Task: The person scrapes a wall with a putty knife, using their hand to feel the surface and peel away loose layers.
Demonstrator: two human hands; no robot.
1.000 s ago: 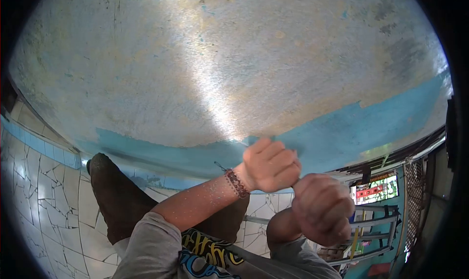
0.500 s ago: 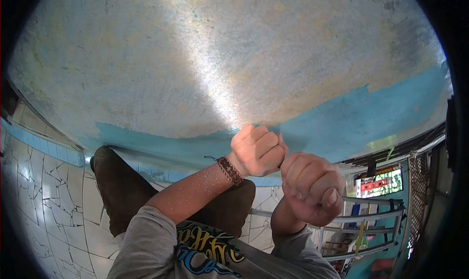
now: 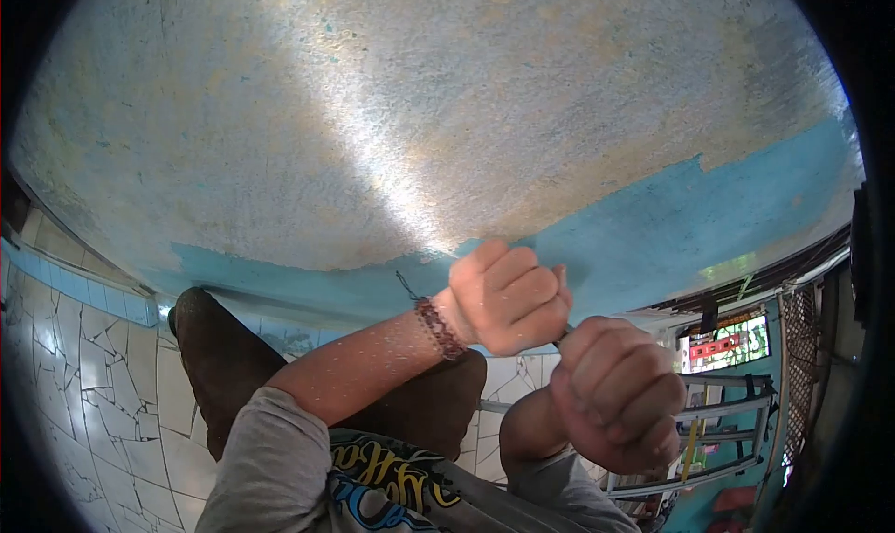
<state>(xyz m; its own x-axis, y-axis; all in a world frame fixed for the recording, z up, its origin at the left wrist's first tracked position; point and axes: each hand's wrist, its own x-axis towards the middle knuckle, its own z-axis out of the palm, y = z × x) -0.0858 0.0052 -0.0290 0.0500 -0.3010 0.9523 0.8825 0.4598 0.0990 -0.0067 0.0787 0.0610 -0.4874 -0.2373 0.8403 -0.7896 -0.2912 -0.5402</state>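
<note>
Both hands are closed into fists in front of a wall (image 3: 522, 95) with turquoise paint (image 3: 653, 216) along its lower part and a patchy grey, worn surface above. My left hand (image 3: 508, 295), with a braided brown bracelet (image 3: 440, 330) at the wrist, is close to the ragged edge of the paint. Lower and to the right is my right hand (image 3: 620, 393), fingers curled tight. A thin dark piece shows in the narrow gap between the fists; the rest is hidden, and I cannot tell what it is. Pale specks dot my left forearm (image 3: 364, 365).
My bent knee (image 3: 210, 323) in dark trousers is close to the wall's base. Cracked-pattern white tiles (image 3: 103, 402) cover the floor. A metal ladder-like frame (image 3: 722, 407) stands at the right, near a bright opening (image 3: 732, 345).
Both fists have shifted a little right and down together, staying closed. The bracelet's loose cord now points up, and the wall has slid slightly left in view.
</note>
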